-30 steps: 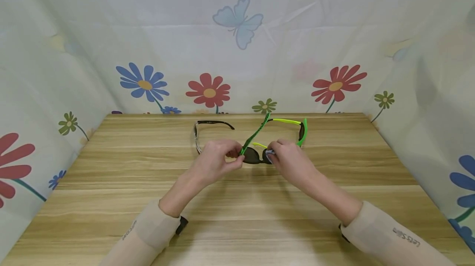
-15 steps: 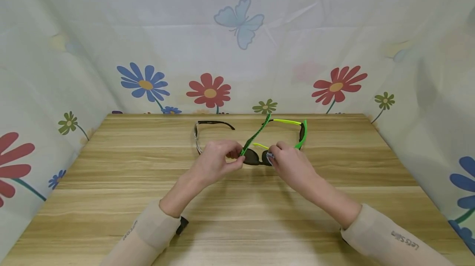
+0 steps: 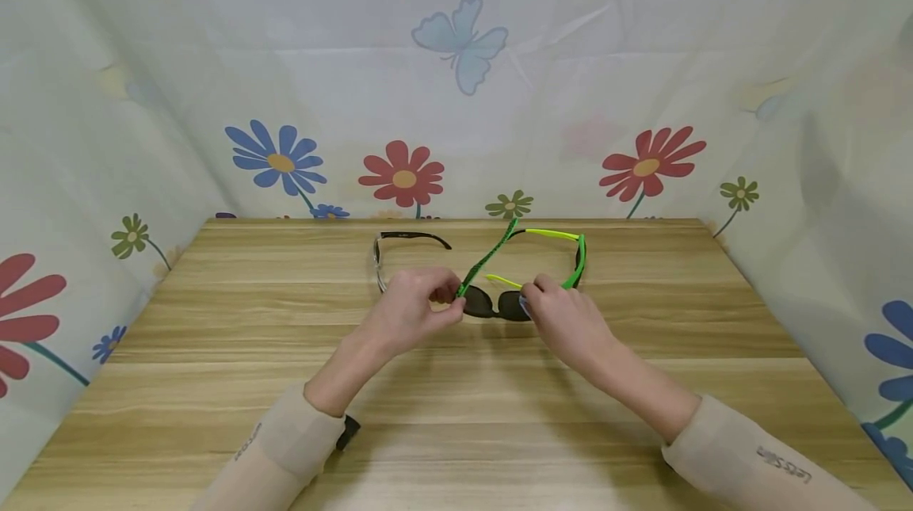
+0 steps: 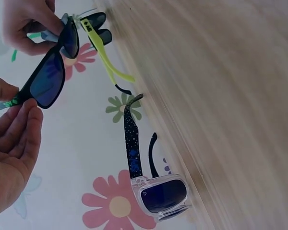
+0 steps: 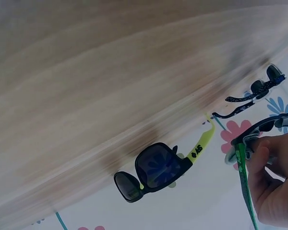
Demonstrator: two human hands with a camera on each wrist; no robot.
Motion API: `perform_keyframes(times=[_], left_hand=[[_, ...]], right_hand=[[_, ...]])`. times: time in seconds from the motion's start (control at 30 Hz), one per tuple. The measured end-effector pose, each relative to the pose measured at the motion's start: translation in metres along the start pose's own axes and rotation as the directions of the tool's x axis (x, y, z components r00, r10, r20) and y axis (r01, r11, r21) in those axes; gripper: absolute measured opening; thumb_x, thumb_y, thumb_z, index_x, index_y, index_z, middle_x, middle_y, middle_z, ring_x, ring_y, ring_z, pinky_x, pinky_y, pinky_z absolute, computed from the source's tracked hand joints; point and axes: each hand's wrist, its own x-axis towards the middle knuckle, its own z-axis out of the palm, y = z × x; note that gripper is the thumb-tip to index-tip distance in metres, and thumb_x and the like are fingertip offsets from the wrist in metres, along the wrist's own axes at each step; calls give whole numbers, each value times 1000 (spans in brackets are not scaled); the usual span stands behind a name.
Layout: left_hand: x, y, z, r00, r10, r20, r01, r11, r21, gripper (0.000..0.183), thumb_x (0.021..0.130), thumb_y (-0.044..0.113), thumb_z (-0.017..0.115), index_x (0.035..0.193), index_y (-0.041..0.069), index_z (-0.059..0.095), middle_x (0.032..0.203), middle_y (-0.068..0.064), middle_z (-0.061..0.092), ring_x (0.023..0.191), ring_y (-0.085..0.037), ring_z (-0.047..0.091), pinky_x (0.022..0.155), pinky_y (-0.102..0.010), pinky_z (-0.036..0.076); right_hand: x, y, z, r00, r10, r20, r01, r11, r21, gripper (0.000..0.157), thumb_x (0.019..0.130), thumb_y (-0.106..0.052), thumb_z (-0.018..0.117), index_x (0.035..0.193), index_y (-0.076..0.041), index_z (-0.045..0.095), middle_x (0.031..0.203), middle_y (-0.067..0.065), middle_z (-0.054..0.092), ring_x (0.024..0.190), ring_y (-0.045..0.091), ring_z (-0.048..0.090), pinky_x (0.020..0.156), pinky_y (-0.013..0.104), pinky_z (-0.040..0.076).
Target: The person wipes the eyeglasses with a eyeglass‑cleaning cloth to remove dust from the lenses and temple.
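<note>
left grip (image 3: pixel 416 301): bare thumb and fingers pinching one hinge corner of the green-armed sunglasses (image 3: pixel 478 303).
right grip (image 3: pixel 568 318): fingers pinching a cloth (image 4: pixel 49 36) against the opposite end of the same frame.
green-armed sunglasses: one pair, dark lenses, arms unfolded; slung between the two grips, raised off the table (image 3: pixel 464 448). likely light and stiff, lenses smooth and easily scratched, hinges probably the weak spot; best held by the frame corners, off the lenses.
cloth: small, pale blue, bunched; probably soft and thin.
yellow-armed sunglasses (image 5: pixel 157 165): one pair, on the table just beyond the right grip.
clear-framed sunglasses (image 4: pixel 164 195): one pair, dark arms, on the table beyond the left grip, partly hidden by it in the head view.
</note>
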Motion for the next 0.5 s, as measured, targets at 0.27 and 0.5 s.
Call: perform_keyframes(times=[0.27, 0.5], left_hand=[[0, -3, -1, 999, -31, -23, 32, 999, 29, 7, 85, 5, 78, 87, 7, 72, 76, 3, 68, 67, -7, 62, 63, -22, 55], [-1, -6, -3, 998, -49, -34, 50, 999, 19, 6, 85, 3, 77, 88, 5, 71, 75, 3, 67, 66, -7, 60, 63, -29, 57]], right_hand=[[-2, 5, -4, 994, -90, -64, 89, 996, -27, 13, 94, -9, 76, 100, -2, 68, 95, 11, 65, 43, 14, 47, 38, 28, 42], [-5, 14, -13, 977, -199, -82, 197, 980, -25, 20, 88, 1, 79, 106, -3, 70, 101, 9, 65, 41, 15, 45, 37, 26, 38]])
